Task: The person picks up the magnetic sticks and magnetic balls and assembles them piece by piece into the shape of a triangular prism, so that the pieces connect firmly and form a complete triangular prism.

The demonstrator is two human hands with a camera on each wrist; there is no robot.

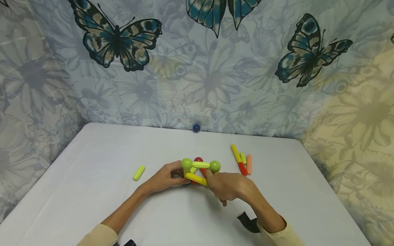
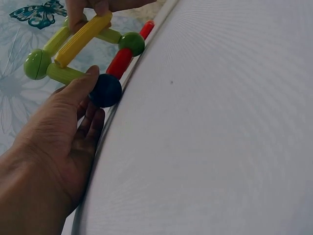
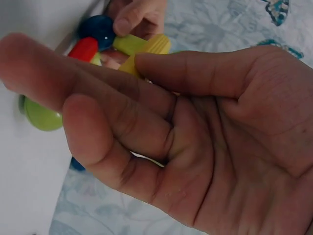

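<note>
Head view. Both hands meet at a small frame of coloured rods and spheres (image 1: 201, 165), located between the two grips. The left grip (image 1: 167, 176) grasps the frame's left side, thumb and fingers curved about it. The right grip (image 1: 231, 186) is at its right side, by one end of a thick, ribbed yellow rod (image 1: 196, 178). Left of the left grip lies a short yellow-green rod (image 1: 139, 173). Beyond and to the right of the right grip, a long yellow rod (image 1: 235, 153) meets a red rod (image 1: 242, 168) end to end, near a salmon-orange rod (image 1: 249, 164). Well beyond both grips, a glossy dark blue sphere (image 1: 196, 128) sits at the far edge of the white tabletop (image 1: 307, 191).

Left wrist view. The left grip is nearly closed at a second dark blue sphere (image 2: 105, 90), its thumb on the adjoining green rod (image 2: 65, 74) and fingers behind. Above this grip, the right grip pinches the upper end of the ribbed yellow rod.

Right wrist view. The right thumb touches the ribbed yellow rod; the nearer fingers extend loosely, hiding much of the frame beyond.
</note>
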